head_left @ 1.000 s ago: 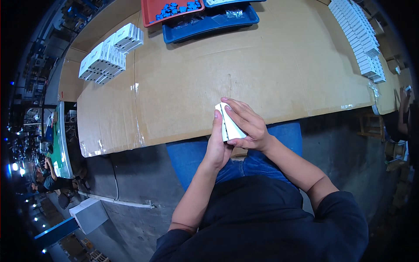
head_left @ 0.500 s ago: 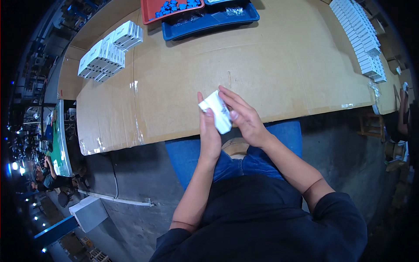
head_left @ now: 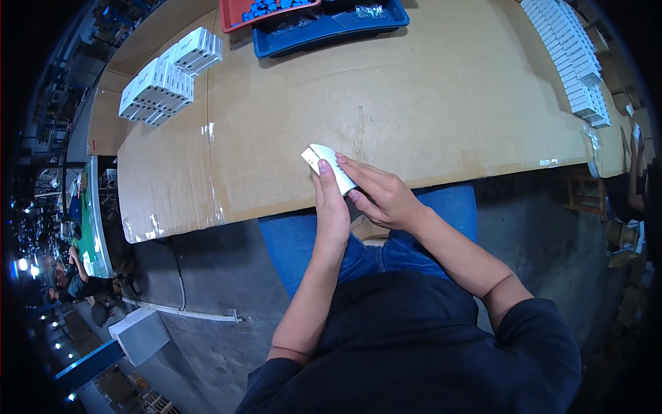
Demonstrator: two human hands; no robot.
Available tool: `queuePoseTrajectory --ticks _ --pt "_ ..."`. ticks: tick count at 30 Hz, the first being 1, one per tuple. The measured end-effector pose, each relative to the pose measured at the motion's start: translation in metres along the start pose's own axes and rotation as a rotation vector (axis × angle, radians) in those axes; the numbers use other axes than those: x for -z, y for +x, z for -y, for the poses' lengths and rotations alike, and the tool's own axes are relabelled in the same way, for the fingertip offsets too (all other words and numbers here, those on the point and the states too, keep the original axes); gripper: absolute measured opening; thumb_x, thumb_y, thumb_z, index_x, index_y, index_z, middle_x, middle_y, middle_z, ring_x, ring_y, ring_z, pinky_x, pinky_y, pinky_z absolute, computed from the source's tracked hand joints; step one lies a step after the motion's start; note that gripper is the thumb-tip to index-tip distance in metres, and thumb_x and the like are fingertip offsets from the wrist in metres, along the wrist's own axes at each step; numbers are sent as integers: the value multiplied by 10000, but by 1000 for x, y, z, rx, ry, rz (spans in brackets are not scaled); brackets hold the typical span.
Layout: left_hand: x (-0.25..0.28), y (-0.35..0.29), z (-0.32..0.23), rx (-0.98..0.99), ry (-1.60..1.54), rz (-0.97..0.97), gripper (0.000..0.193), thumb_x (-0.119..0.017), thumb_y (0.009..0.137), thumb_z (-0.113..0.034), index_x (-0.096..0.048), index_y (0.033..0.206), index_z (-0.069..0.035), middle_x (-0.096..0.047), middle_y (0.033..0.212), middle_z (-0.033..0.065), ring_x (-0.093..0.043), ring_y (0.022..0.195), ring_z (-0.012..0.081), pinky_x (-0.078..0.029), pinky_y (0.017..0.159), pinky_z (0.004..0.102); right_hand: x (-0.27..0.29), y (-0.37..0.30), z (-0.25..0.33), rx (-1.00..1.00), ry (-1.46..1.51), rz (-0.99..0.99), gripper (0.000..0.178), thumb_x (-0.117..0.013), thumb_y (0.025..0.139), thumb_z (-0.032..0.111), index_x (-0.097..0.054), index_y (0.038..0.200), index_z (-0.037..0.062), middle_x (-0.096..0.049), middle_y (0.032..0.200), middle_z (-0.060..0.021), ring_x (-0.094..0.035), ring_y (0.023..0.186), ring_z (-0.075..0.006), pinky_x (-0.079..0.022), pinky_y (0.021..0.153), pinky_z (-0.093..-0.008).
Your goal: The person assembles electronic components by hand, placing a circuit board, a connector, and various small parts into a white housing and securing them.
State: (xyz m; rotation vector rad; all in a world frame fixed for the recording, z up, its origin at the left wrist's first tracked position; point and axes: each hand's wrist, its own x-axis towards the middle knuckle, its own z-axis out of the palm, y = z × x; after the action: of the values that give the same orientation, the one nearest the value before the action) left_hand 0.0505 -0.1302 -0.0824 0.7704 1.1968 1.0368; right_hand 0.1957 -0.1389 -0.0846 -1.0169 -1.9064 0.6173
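A small white box (head_left: pixel 325 163) is held between both hands just above the near edge of the cardboard-covered table (head_left: pixel 427 103). My left hand (head_left: pixel 332 207) grips its left side from below, thumb along the box. Fingers of my right hand (head_left: pixel 381 196) press on its right face. One end flap of the box stands slightly open at the upper left.
A stack of white boxes (head_left: pixel 169 76) lies at the far left of the table. A long row of white boxes (head_left: pixel 572 58) runs along the right edge. A blue tray (head_left: pixel 331 24) and a red tray (head_left: pixel 265 10) with blue parts stand at the back.
Both hands have tilted the white box and carried it a little to the left and up over the table edge.
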Motion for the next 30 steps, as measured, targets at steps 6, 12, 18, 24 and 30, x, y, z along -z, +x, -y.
queuePoseTrajectory --ticks 6,12,18,24,30 --pt "-1 0 3 -82 54 -43 717 -342 1117 -597 -446 1486 8 -581 1247 92 -539 1140 164 -439 1006 327 -10 -5 0 -6 -18 -74 473 -586 1026 98 -530 1456 -91 -691 1252 -297 -743 1020 -400 -613 858 -415" --pt "-8 -10 -16 -5 73 3 621 -389 1119 -539 -497 1401 3 -576 1192 78 -523 1092 159 -423 972 314 -13 -8 -2 56 -154 -100 477 -609 1002 94 -530 1422 -117 -731 1114 -271 -759 814 -347 -626 682 -407" --pt "-9 -3 -7 -92 -8 -31 531 -405 1119 -512 -558 1268 -25 -575 1078 40 -518 996 124 -423 896 298 -21 -8 -3 79 -164 -179 448 -554 1018 84 -554 1423 -106 -720 889 -238 -721 683 -340 -590 615 -412" --pt "-8 -5 -4 -71 -43 -41 508 -408 1119 -501 -573 1229 -33 -585 1028 25 -531 937 109 -439 847 292 -20 -11 -2 87 -220 -126 432 -575 1018 107 -551 1349 -169 -717 1133 -312 -766 816 -356 -631 644 -399" --pt "-7 -8 -3 -75 -44 -32 501 -407 1118 -488 -578 1236 -32 -595 1035 32 -541 934 114 -444 845 298 -19 -14 1 108 -243 -127 438 -573 1021 110 -545 1349 -179 -711 1151 -321 -771 842 -359 -636 661 -397"
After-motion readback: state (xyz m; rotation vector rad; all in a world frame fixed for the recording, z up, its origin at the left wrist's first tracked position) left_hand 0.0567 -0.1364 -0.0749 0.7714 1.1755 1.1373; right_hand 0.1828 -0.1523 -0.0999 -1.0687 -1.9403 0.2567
